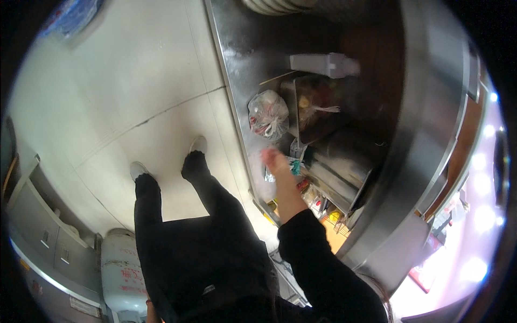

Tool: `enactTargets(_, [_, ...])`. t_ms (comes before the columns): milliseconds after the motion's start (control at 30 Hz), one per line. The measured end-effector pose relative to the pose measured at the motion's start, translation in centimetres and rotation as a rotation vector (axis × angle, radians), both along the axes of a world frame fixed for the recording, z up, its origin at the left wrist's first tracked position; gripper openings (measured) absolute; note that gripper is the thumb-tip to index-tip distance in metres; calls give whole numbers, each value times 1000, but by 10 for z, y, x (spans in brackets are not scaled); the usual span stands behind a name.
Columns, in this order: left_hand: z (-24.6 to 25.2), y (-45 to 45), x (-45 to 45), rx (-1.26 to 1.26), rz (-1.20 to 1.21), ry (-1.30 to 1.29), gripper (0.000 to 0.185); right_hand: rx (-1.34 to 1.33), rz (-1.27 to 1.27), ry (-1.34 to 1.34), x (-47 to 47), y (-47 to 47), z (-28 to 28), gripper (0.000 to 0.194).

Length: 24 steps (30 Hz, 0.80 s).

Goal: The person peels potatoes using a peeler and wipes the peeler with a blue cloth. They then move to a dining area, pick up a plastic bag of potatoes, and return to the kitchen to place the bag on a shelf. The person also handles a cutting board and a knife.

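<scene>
My right hand [274, 159], blurred, hovers over the front part of a stainless steel shelf [258, 177]. Whether its fingers hold anything cannot be made out. Close to it lies a knotted clear plastic bag [268, 115] with pale and red contents. Just beyond the hand, a packet with green on it [295, 166] lies partly hidden by the wrist. A metal tray [291, 91] holds another tied clear bag [317, 109]. My left hand is out of view; only a sliver of skin with a band shows at the bottom edge.
Stacked pale dishes [278, 5] and a white plastic container [329, 64] share the shelf with a thin stick [278, 78] and a large metal container [339, 165]. A gas cylinder [123, 270] stands behind me, beside steel cabinets [56, 242]. The shelf's front edge [232, 93] runs along the tiled floor.
</scene>
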<state>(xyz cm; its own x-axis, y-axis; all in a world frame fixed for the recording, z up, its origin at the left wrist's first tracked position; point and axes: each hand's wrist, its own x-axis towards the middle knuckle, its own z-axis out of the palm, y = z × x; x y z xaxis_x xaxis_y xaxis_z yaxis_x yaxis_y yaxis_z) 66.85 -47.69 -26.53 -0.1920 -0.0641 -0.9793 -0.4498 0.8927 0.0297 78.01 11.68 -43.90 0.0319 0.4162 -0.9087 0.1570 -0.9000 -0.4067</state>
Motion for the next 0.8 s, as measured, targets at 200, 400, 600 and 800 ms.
enactTargets(200, [-13, 19, -36, 118, 29, 111, 23, -176, 264, -40, -82, -99, 71, 16])
enactTargets(400, [-8, 36, -82, 183, 114, 222, 23, -68, 549, 163, -134, -112, 164, 16])
enactTargets(600, [-1, 90, -160, 284, 115, 292, 23, 116, 596, 199, -144, -92, 237, 15])
enactTargets(800, [-2, 223, -250, 492, 19, 363, 23, 289, 585, 369, -133, -79, 272, 15])
